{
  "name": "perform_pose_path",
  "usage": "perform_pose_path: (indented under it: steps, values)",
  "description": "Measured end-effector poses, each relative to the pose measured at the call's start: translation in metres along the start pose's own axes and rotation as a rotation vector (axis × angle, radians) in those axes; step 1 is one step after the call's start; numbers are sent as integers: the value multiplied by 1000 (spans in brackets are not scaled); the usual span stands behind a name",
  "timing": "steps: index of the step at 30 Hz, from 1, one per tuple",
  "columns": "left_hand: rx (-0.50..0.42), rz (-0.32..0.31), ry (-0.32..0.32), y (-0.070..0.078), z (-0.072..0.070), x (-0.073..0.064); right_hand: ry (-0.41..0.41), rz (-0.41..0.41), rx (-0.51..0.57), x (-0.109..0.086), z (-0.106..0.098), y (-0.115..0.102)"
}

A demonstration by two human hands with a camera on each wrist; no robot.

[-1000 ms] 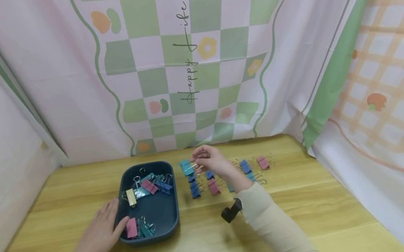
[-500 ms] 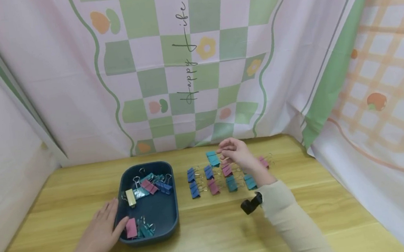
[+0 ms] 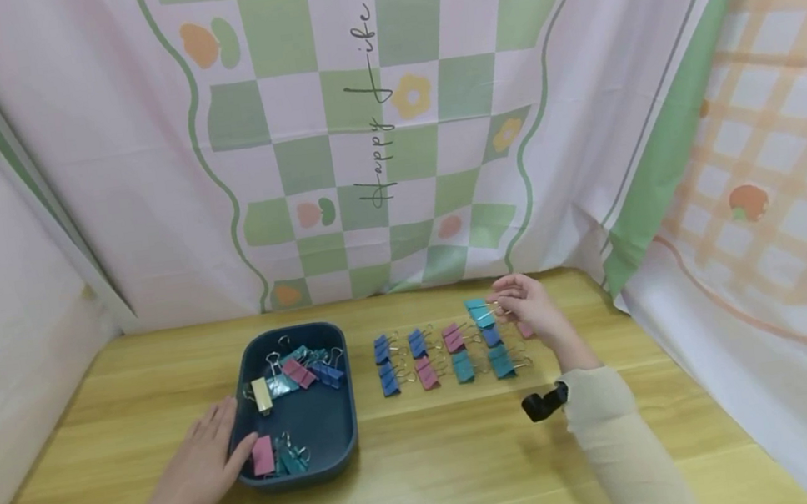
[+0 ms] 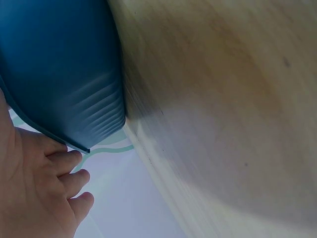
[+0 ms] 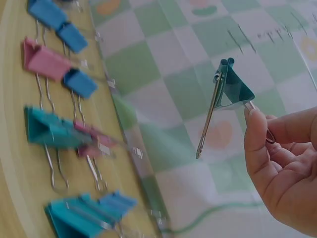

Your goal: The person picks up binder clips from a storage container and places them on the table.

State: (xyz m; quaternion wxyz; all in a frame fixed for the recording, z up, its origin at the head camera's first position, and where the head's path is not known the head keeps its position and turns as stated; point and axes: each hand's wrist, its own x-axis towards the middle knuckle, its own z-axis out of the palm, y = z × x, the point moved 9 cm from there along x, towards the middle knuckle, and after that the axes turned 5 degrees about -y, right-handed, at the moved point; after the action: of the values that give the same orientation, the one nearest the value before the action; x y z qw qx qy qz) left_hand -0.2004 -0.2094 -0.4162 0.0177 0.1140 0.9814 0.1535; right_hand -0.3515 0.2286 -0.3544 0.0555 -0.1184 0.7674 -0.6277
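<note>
My right hand (image 3: 536,315) pinches one wire handle of a teal binder clip (image 5: 235,89) between thumb and fingers. In the right wrist view this clip hangs in the air, its other handle pointing down. The head view puts it over the right end of the back row, above a blue binder clip (image 3: 491,336). My left hand (image 3: 198,458) rests with straight fingers along the left rim of a dark blue tray (image 3: 321,439), thumb over the edge. Inside the tray lie several loose binder clips, among them a pink one (image 3: 263,456) and a yellow one (image 3: 261,395).
Right of the tray, several blue, pink and teal binder clips stand in two rows on the wooden table (image 3: 431,475). A pink clip (image 3: 526,329) at the right end is partly hidden by my right hand. A patterned curtain (image 3: 392,161) hangs behind the table.
My right hand has carried the teal binder clip to the right, from beside the tray along the back row to its right end. My left hand and the tray have stayed put.
</note>
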Motion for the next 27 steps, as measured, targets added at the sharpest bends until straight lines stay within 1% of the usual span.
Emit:
perform_pose_path:
  steps: [4,9,16,20,22,27]
  values:
    - [2,0,3,-1,1,0,11,21,-44,-6,-19,9]
    - [-7,4,11,0,0,1,5,44,-99,-14,-38,25]
    - [-11,-4,4,0,0,1,41,103,-185,-26,-64,51]
    - [-10,1,13,0,-1,1,43,110,-223,-29,-71,62]
    - [-12,-4,8,0,-1,1,30,106,-238,-29,-72,66]
    - [-12,-9,1,-1,0,2,-1,142,-249,-28,-74,82]
